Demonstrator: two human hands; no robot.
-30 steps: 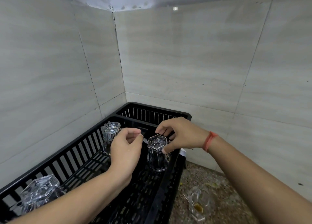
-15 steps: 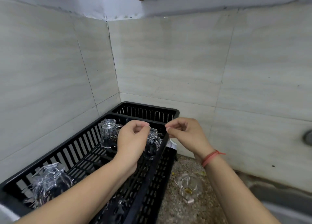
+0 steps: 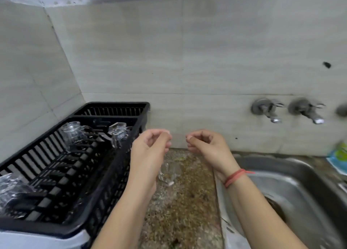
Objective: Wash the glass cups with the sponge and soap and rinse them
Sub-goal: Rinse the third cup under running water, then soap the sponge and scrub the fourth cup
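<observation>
Glass, clear, four cups logged. Counter cup [image 3: 167, 174] lies on the speckled counter [image 3: 185, 207] at 6 o'clock, partly hidden behind my operator's left hand [image 3: 148, 152]. Rack cups: back-left cup [image 3: 72, 134], back-right cup [image 3: 118, 133] base up, and near cup [image 3: 11, 190], all inside the black rack [image 3: 110, 104] at 9 o'clock. Left hand and right hand [image 3: 208, 147] hover mid-air at centre, just apart, fingers loosely curled, grasping nothing. I note a red thread [image 3: 234, 177] on the right wrist. Steel sink [image 3: 293, 181] sits at 4 o'clock, two taps [image 3: 267, 110] on the tiled wall at 2 o'clock.
</observation>
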